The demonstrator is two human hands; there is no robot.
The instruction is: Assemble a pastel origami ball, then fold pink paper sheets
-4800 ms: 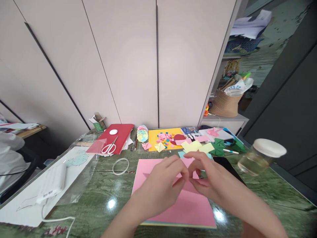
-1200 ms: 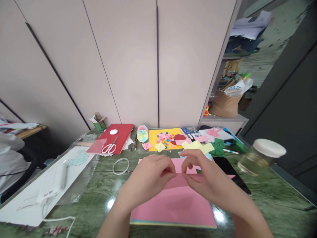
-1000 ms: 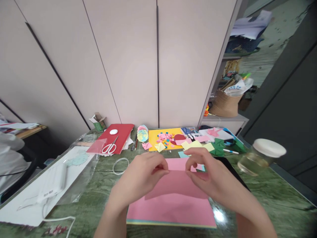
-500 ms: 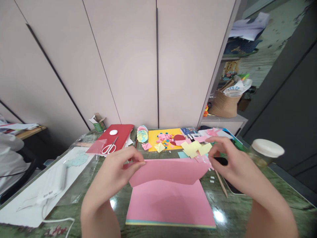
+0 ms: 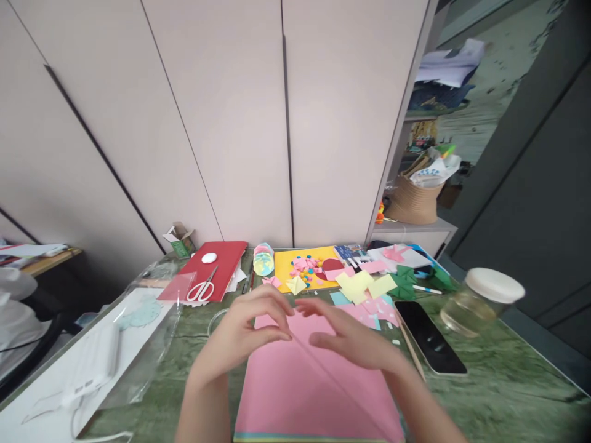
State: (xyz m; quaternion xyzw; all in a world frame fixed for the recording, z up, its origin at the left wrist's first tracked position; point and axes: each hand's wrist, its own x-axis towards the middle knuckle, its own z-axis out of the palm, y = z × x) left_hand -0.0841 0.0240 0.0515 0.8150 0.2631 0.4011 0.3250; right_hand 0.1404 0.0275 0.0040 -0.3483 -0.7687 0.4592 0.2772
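Pink paper [image 5: 314, 394] lies on top of a stack with blue and yellow edges, on the table in front of me. My left hand [image 5: 258, 323] is over its far part, thumb and fingertips pinched together. From those fingertips a thin pink line runs diagonally to the near right corner, seemingly the edge of a sheet they hold. My right hand [image 5: 346, 335] hovers just to the right, thumb apart from the bent fingers, with nothing visible between them. Yellow paper pieces [image 5: 354, 285] lie beyond my right hand.
White-handled scissors [image 5: 202, 290] rest on a red folder [image 5: 221, 264] at the back left. A phone [image 5: 429, 338], a wooden stick [image 5: 410, 344] and a lidded jar [image 5: 480, 301] stand or lie to the right. A white device [image 5: 95, 357] with a cable is at left.
Both hands have come inward over the stack, the right one moving left and opening. The pink sheet, spread between both hands before, now shows mostly as a diagonal edge.
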